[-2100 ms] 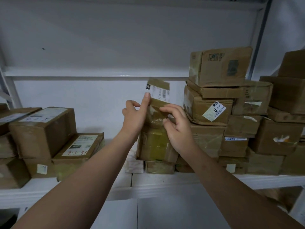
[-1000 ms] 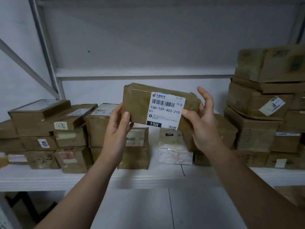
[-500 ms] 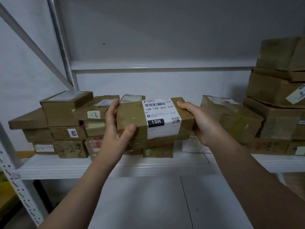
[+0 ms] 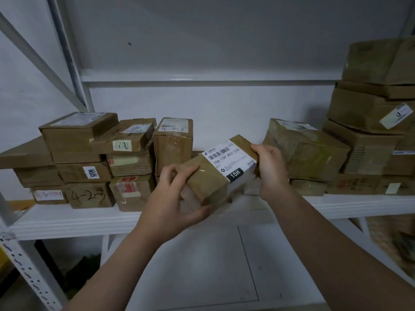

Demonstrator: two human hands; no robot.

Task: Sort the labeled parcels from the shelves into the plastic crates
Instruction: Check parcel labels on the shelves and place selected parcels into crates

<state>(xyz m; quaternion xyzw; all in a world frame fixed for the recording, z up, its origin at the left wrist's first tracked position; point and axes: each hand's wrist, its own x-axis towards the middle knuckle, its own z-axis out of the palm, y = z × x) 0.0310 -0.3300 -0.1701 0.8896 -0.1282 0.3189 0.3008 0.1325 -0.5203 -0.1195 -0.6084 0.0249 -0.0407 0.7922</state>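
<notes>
A white shelf (image 4: 67,221) carries stacked cardboard boxes (image 4: 78,140) at left and right. The labeled parcel (image 4: 208,182) is held tilted in the air just in front of the shelf, between the stacks. The left grip (image 4: 177,194) clasps its lower near end, fingers curled over the top, and the right grip (image 4: 269,167) clasps the raised far end beside the white 15H label (image 4: 229,160).
</notes>
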